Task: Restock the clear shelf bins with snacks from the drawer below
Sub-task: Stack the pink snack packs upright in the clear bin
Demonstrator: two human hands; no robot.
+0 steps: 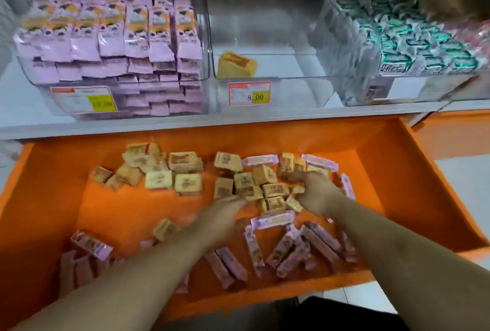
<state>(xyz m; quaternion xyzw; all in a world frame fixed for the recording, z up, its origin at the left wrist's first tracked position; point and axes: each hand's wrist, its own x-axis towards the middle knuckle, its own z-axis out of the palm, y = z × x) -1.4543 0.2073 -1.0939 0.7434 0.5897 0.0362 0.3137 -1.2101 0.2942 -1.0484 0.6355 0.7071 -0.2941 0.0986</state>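
Observation:
An orange drawer (392,171) stands pulled out below the shelf. It holds several yellow snack packets (185,182) at the back and pink bar packets (313,245) at the front. My right hand (315,192) curls round yellow packets at the middle pile. My left hand (225,216) reaches toward the same pile with fingers stretched, blurred. The middle clear bin (265,39) on the shelf holds one yellow packet (237,64).
The left clear bin (201,39) is stacked full of pink packets. The right clear bin (352,92) holds green and white packets. Price labels (249,93) sit on the bin fronts. The white shelf edge (212,121) overhangs the drawer's back.

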